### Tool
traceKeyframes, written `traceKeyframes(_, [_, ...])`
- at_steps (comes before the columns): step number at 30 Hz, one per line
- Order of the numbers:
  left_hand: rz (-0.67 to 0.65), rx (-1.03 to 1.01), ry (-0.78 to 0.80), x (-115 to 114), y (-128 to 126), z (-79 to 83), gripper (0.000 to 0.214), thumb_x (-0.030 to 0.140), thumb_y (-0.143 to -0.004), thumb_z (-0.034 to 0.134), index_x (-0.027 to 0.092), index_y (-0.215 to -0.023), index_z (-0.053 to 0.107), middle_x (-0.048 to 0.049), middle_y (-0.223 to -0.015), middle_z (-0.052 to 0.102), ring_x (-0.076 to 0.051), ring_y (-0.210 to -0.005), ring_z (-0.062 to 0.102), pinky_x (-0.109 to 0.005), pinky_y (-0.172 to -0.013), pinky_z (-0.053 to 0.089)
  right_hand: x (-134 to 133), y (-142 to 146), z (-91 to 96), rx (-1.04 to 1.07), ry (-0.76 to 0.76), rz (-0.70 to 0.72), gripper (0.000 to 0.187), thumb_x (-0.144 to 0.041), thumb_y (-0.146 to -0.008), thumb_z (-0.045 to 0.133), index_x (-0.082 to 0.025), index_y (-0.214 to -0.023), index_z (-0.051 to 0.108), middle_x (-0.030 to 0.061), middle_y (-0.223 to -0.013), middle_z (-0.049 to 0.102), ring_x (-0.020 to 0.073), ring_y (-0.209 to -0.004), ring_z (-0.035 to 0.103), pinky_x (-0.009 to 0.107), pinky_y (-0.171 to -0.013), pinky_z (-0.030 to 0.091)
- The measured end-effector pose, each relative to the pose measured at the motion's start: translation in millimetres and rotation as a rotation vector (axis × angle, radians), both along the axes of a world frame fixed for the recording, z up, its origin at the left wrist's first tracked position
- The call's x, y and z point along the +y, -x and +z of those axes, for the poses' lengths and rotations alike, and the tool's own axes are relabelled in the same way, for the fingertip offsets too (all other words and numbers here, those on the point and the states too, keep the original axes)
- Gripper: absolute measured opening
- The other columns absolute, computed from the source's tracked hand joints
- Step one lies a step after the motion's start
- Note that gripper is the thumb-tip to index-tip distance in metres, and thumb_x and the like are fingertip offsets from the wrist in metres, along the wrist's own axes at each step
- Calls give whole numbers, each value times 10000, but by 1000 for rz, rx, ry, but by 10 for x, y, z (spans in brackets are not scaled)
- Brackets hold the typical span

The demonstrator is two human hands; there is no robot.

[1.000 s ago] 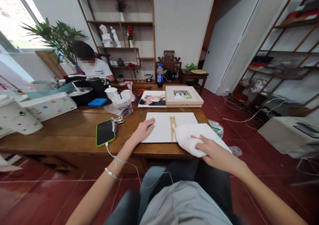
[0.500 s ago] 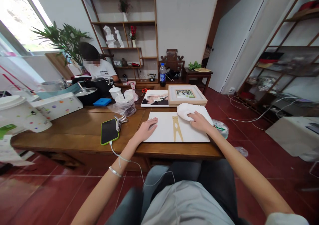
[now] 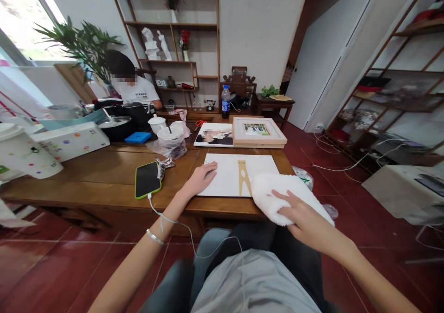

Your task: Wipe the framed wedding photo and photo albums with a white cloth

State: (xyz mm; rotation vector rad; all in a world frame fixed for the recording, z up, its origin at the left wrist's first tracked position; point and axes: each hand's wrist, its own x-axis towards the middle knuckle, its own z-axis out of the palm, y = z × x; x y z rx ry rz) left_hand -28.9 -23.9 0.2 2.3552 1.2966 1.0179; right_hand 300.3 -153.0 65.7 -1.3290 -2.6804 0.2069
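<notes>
A white board (image 3: 222,174) lies flat near the table's front edge. On its middle rests a tan, A-shaped flat piece (image 3: 242,176) with cut-out holes. My left hand (image 3: 202,180) lies on the board's left edge, fingers stretched out and holding nothing. My right hand (image 3: 300,216) grips a fluffy white towel (image 3: 277,188), which covers the board's right front corner and hangs over the table's edge. The towel's left side touches the tan piece or comes very close to it. Part of the board is hidden under the towel.
Behind the board are a framed picture (image 3: 258,139) and a photo panel (image 3: 213,137). A phone (image 3: 148,180) charges on the left, its cable crossing my left forearm. Cups, a white box (image 3: 74,146) and a bottle (image 3: 225,105) stand farther off. Another person (image 3: 133,88) sits at the far left.
My right hand has drawn the towel toward me and to the right, from the board's back right corner to its front right edge. My left hand stays on the board.
</notes>
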Motion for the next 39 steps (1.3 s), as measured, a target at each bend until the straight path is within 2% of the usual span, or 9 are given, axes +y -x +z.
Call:
traceKeyframes(4, [0, 0, -5, 5, 0, -6, 345, 357, -858, 462, 149, -1073, 634, -101, -1224, 579, -233, -1186, 502, -414, -1042, 366, 190, -36, -49, 25, -13, -29, 454, -44, -631, 416, -224, -984, 636, 68, -1286, 535, 246, -1274, 386, 459, -1077, 270])
traceKeyframes(9, [-3, -8, -7, 18, 4, -22, 353, 362, -857, 463, 143, -1075, 634, -108, -1226, 576, -230, -1185, 503, -407, -1042, 366, 885, 70, -163, 38, -87, -110, 490, -93, -682, 413, -162, -1137, 581, 100, -1190, 600, 279, -1177, 475, 487, -1039, 287])
traceKeyframes(13, [-14, -23, -6, 39, 13, -47, 352, 371, -859, 462, 155, -1079, 631, -100, -1228, 577, -231, -1184, 504, -415, -1039, 367, 1416, 237, -173, 56, -142, -117, 413, -122, -743, 419, -142, -1123, 581, 109, -1180, 609, 279, -1117, 515, 470, -1043, 255])
traceKeyframes(17, [-11, -13, -7, 41, 18, -50, 367, 381, -865, 455, 153, -1095, 625, -104, -1232, 573, -229, -1188, 501, -404, -1039, 369, 1643, 350, -147, 58, -170, -143, 354, -111, -765, 404, -155, -1054, 603, 100, -1163, 620, 281, -1083, 533, 471, -1026, 264])
traceKeyframes(21, [-16, 21, -7, 14, 4, -19, 390, 369, -880, 429, 151, -1158, 595, -104, -1270, 541, -231, -1215, 472, -421, -1052, 345, 1478, 346, -152, 63, -183, -102, 409, -96, -763, 388, -143, -1126, 570, 114, -1213, 586, 274, -1158, 476, 488, -1045, 236])
traceKeyframes(26, [-17, 55, 15, -6, -19, 1, 396, 341, -892, 397, 165, -1204, 565, -91, -1305, 505, -231, -1246, 433, -458, -1064, 312, 865, 244, -132, 54, -85, 20, 474, -43, -691, 403, -147, -1120, 577, 114, -1241, 563, 248, -1308, 317, 500, -1091, 173])
traceKeyframes(32, [-22, 56, 30, 6, -9, -28, 428, 356, -893, 369, 152, -1224, 549, -105, -1327, 482, -232, -1265, 408, -466, -1072, 292, 242, 118, -26, 51, 29, 30, 480, -33, -630, 420, -201, -1030, 624, 92, -1379, 432, 234, -1322, 307, 481, -1101, 199])
traceKeyframes(35, [-21, 61, 37, 9, -4, -41, 444, 371, -887, 378, 141, -1230, 541, -112, -1331, 478, -239, -1269, 403, -469, -1075, 284, 309, 97, -56, 58, 48, -12, 466, -51, -662, 404, -190, -1052, 620, 86, -1299, 521, 252, -1322, 308, 473, -1078, 257])
traceKeyframes(39, [-19, 57, 24, 7, -12, -48, 423, 365, -893, 371, 159, -1214, 553, -104, -1323, 489, -233, -1263, 412, -464, -1076, 286, 732, 189, -146, 119, 13, -109, 433, -105, -729, 400, -168, -1115, 585, 88, -1221, 581, 284, -1263, 393, 484, -1045, 296])
